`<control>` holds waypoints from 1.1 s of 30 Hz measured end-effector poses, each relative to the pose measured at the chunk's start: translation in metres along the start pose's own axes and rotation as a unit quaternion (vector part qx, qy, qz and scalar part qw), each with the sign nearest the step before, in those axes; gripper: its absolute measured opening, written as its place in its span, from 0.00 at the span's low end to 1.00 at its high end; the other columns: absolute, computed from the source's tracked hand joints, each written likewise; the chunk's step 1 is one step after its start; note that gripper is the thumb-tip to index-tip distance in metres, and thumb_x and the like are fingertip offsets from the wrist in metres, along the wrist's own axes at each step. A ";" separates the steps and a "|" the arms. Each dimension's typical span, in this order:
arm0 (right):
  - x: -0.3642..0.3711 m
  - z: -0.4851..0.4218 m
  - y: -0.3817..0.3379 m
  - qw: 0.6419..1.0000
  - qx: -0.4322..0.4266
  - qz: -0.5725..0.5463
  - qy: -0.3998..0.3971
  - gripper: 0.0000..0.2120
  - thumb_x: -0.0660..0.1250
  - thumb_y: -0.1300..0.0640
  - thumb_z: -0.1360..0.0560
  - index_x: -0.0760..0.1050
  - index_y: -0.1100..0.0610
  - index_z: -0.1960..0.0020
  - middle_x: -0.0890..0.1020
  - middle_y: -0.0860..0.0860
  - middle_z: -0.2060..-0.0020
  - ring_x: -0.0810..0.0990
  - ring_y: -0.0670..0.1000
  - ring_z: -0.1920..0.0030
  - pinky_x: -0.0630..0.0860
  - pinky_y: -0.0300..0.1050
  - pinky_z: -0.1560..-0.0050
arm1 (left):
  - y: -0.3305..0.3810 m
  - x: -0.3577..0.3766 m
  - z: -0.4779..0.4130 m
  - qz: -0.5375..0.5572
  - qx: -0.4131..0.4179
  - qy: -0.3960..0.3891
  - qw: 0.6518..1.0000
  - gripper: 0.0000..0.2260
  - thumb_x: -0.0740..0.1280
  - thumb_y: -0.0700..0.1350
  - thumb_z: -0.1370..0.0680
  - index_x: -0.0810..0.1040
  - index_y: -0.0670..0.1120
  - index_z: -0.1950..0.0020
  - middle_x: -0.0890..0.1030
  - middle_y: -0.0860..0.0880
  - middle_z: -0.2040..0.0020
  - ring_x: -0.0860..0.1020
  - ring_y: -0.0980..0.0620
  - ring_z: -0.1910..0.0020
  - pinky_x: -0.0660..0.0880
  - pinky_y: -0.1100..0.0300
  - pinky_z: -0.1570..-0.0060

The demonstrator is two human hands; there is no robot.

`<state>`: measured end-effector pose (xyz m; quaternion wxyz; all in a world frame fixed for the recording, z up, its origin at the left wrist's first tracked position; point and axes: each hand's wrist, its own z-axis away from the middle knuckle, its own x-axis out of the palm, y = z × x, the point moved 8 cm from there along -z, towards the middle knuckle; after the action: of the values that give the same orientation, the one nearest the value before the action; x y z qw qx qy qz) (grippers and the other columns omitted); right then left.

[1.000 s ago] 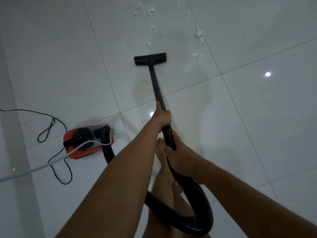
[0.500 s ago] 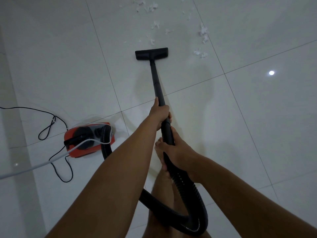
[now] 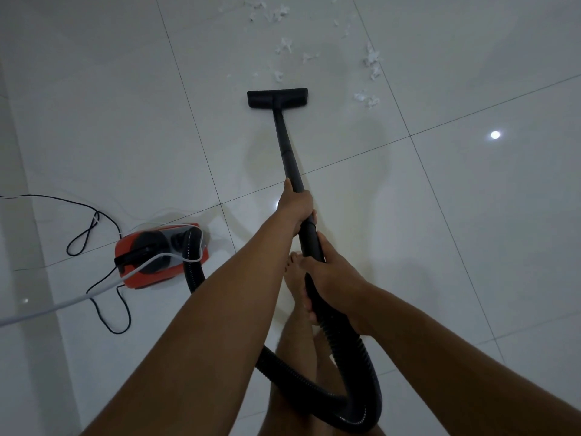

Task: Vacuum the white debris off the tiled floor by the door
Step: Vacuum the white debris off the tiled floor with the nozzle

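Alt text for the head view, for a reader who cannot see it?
Seen from above, a person's left hand and right hand grip a black vacuum wand, its floor head on glossy white tiles just short of scattered white debris. An orange canister vacuum sits to the left, joined by a ribbed black hose.

Left arm: long and nearly straight, it runs in from the lower left and reaches forward.
Left hand (image 3: 298, 205): the front hand, with fingers wrapped round the black wand (image 3: 287, 152) and the thumb lying along the tube, pointing ahead.
Right arm: it enters from the lower right, forearm angled inward, wrist bent.
Right hand (image 3: 333, 278): the rear hand, just apart from the left, curled round the wand's lower end where the ribbed hose (image 3: 352, 350) starts; its back faces the camera.
Legs: bare, seen between the forearms, with one bare foot (image 3: 295, 280) pointing its toes forward.
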<state>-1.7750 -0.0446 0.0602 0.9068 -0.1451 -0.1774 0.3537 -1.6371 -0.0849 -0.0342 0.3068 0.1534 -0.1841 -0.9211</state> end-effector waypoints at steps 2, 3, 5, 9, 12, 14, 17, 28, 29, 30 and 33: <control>0.000 0.001 -0.001 1.000 0.001 0.001 -0.006 0.27 0.62 0.55 0.17 0.60 0.29 0.27 0.76 0.59 0.66 0.77 0.52 0.75 0.77 0.44 0.73 | 0.002 0.000 0.002 -0.035 0.009 0.001 0.999 0.32 0.55 0.40 0.19 0.49 0.60 0.18 0.77 0.46 0.49 0.76 0.51 0.62 0.75 0.59 0.67; 0.001 0.001 -0.001 1.000 0.000 0.003 -0.009 0.28 0.62 0.56 0.17 0.59 0.29 0.27 0.76 0.59 0.65 0.77 0.52 0.74 0.77 0.44 0.73 | 0.003 0.000 0.002 -0.056 0.016 0.001 0.998 0.32 0.55 0.41 0.18 0.48 0.60 0.18 0.78 0.46 0.44 0.77 0.50 0.58 0.74 0.59 0.66; 0.002 0.001 -0.002 1.000 -0.003 0.016 -0.012 0.29 0.62 0.56 0.17 0.58 0.30 0.26 0.76 0.60 0.62 0.77 0.52 0.74 0.77 0.44 0.73 | 0.005 -0.002 0.003 -0.076 0.025 0.004 0.997 0.32 0.56 0.42 0.18 0.47 0.59 0.18 0.76 0.46 0.36 0.77 0.50 0.54 0.72 0.59 0.66; 0.003 -0.001 -0.003 0.999 0.007 0.047 -0.005 0.30 0.62 0.55 0.17 0.55 0.31 0.23 0.77 0.61 0.53 0.77 0.53 0.70 0.77 0.43 0.73 | 0.006 -0.002 0.002 -0.084 0.026 0.001 0.996 0.31 0.55 0.43 0.17 0.44 0.58 0.17 0.73 0.46 0.32 0.76 0.49 0.48 0.73 0.57 0.59; 0.004 -0.002 -0.003 0.998 0.012 0.060 -0.002 0.31 0.62 0.56 0.18 0.55 0.31 0.23 0.77 0.61 0.52 0.77 0.53 0.69 0.77 0.43 0.73 | 0.004 -0.002 0.001 -0.085 0.024 -0.001 0.996 0.31 0.55 0.43 0.16 0.44 0.58 0.17 0.72 0.45 0.30 0.75 0.48 0.46 0.72 0.56 0.57; 0.005 -0.003 -0.003 0.997 0.014 0.070 -0.001 0.31 0.61 0.57 0.18 0.55 0.31 0.24 0.78 0.62 0.52 0.77 0.54 0.68 0.77 0.43 0.73 | 0.003 -0.002 0.001 -0.084 0.021 -0.002 0.996 0.31 0.55 0.42 0.16 0.44 0.58 0.17 0.72 0.45 0.30 0.75 0.48 0.46 0.72 0.56 0.56; 0.006 -0.003 -0.003 0.997 0.016 0.081 0.002 0.32 0.61 0.57 0.18 0.55 0.31 0.23 0.78 0.63 0.52 0.77 0.54 0.68 0.77 0.43 0.73 | 0.002 -0.002 -0.002 -0.081 0.023 -0.003 0.996 0.31 0.55 0.42 0.16 0.43 0.58 0.17 0.71 0.45 0.29 0.75 0.49 0.46 0.72 0.56 0.57; 0.011 -0.005 -0.014 0.973 -0.040 0.214 0.077 0.27 0.57 0.49 0.15 0.51 0.41 0.19 0.78 0.48 0.53 0.82 0.50 0.60 0.79 0.41 0.67 | 0.004 -0.009 0.000 -0.082 0.023 -0.006 0.996 0.31 0.54 0.43 0.16 0.44 0.57 0.17 0.71 0.45 0.28 0.76 0.46 0.41 0.74 0.54 0.50; 0.011 -0.003 -0.015 0.972 -0.043 0.219 0.077 0.27 0.57 0.50 0.15 0.51 0.42 0.19 0.78 0.48 0.54 0.81 0.49 0.60 0.79 0.40 0.67 | 0.004 -0.009 0.001 -0.083 0.022 -0.006 0.996 0.31 0.54 0.43 0.16 0.44 0.57 0.17 0.71 0.45 0.28 0.76 0.45 0.39 0.75 0.53 0.49; 0.012 -0.001 -0.015 0.971 -0.046 0.223 0.076 0.27 0.57 0.50 0.15 0.51 0.42 0.19 0.78 0.49 0.54 0.81 0.49 0.61 0.78 0.40 0.68 | 0.004 -0.009 0.003 -0.083 0.020 -0.007 0.996 0.31 0.55 0.43 0.16 0.44 0.57 0.17 0.71 0.44 0.28 0.76 0.44 0.37 0.75 0.53 0.47; 0.012 0.007 -0.016 0.968 -0.052 0.236 0.067 0.27 0.57 0.52 0.15 0.52 0.43 0.19 0.80 0.54 0.53 0.80 0.50 0.65 0.77 0.43 0.67 | 0.001 -0.008 0.007 -0.079 0.014 -0.009 0.997 0.31 0.55 0.43 0.16 0.44 0.58 0.17 0.71 0.44 0.29 0.76 0.44 0.37 0.77 0.52 0.45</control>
<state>-1.7604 -0.0471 0.0750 0.7987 -0.2530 -0.0946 0.5377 -1.6332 -0.0786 -0.0262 0.2291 0.1639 -0.1871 -0.9411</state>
